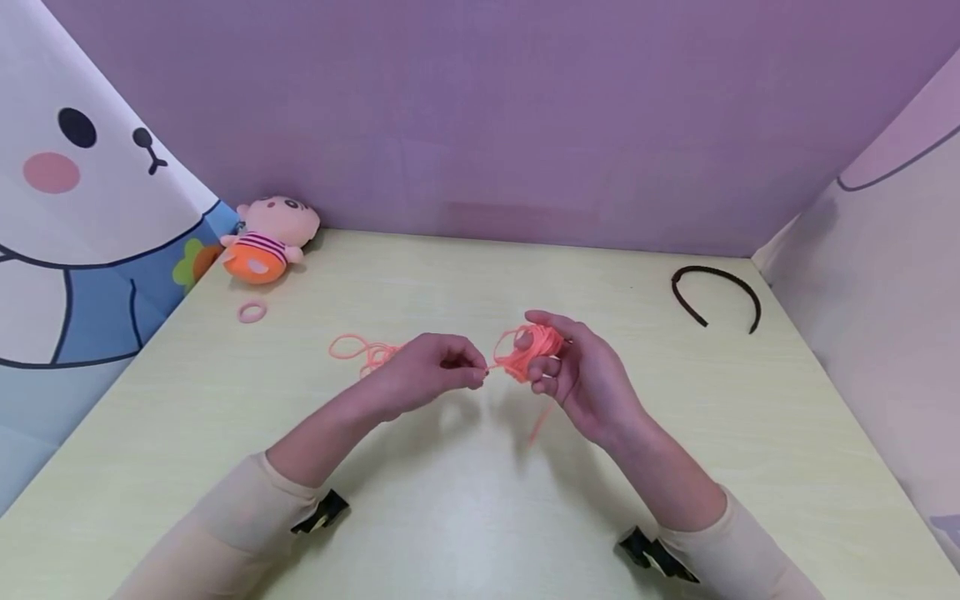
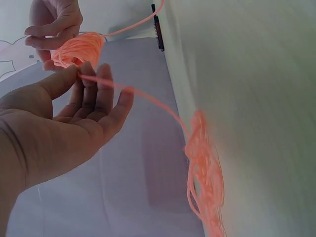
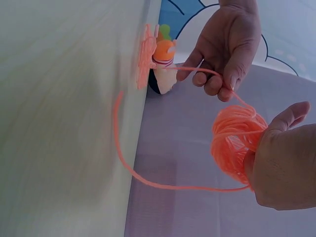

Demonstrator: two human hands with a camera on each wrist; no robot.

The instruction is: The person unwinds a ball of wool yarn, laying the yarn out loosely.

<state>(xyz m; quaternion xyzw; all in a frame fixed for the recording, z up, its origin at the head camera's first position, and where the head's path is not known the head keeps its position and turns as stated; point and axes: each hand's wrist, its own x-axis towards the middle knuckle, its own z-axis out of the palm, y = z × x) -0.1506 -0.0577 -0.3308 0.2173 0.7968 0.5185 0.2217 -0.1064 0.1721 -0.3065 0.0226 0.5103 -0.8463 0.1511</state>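
1. Pinches thin coral-orange yarn strand (image 2: pixel 154 99) with left hand (image 1: pixel 427 375), thumb against fingertips.
2. Grips wound coral-orange yarn bundle (image 1: pixel 538 348) in right hand (image 1: pixel 598 385), fingers partly curled.
3. Shows loose coral-orange yarn pile (image 2: pixel 203 163) on pale table (image 1: pixel 465 517), near left hand.

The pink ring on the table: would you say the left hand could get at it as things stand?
Probably yes: only loose yarn seems to lie between the left hand and the pink ring, though the hand pinches a strand and would likely need to release it first.
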